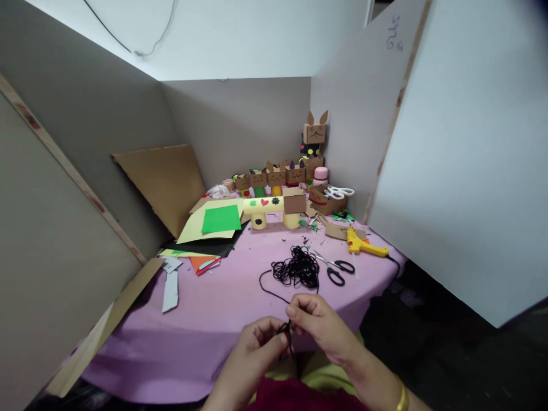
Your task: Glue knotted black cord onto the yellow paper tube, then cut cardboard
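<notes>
My left hand (266, 342) is closed on a small bunch of black cord (284, 329) at the table's front edge. Just to its right, my right hand (314, 319) pinches the same cord between thumb and fingertips. A strand runs from my hands up to a tangled pile of black cord (297, 267) on the pink cloth. Black-handled scissors (336, 271) lie beside the pile, blades partly apart. Behind it stands a yellow paper-tube animal body (269, 205) with stickers and a brown box head (294, 201).
A yellow glue gun (363, 244) lies at the right edge, its cable hanging off. Coloured paper sheets (221, 219) are stacked at left. Several cardboard animals (276, 176), a pink bottle (320, 176) and a cardboard box with white scissors (340, 192) stand behind. Grey partitions (240, 114) enclose the table.
</notes>
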Demonstrator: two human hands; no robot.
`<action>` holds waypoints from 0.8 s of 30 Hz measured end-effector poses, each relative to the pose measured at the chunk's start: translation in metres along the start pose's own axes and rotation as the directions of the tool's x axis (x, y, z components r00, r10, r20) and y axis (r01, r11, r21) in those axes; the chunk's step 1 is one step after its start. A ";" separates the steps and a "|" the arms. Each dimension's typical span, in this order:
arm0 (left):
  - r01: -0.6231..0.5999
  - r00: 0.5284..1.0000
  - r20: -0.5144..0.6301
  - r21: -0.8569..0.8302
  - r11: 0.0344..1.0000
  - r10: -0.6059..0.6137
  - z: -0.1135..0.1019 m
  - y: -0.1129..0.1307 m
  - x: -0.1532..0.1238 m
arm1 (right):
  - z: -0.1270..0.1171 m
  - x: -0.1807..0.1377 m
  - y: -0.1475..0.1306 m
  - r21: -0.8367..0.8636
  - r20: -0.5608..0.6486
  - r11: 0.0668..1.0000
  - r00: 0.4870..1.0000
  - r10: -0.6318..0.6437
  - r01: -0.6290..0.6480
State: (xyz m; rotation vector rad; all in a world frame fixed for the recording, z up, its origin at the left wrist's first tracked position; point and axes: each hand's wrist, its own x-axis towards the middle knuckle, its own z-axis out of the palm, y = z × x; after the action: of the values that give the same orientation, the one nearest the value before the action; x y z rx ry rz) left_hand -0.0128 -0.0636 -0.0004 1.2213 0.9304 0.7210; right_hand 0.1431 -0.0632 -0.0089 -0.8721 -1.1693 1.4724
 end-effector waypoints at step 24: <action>-0.134 0.954 -0.254 0.120 0.984 0.161 0.001 0.019 -0.004 | -0.011 0.002 -0.011 0.362 0.134 0.899 0.968 0.211 -0.246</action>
State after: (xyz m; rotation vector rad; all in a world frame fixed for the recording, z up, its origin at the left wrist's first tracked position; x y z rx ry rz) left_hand -0.0131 -0.0631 0.0185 1.3156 1.1130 0.9832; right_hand 0.1555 -0.0584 -0.0009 -0.6956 -0.8242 1.8717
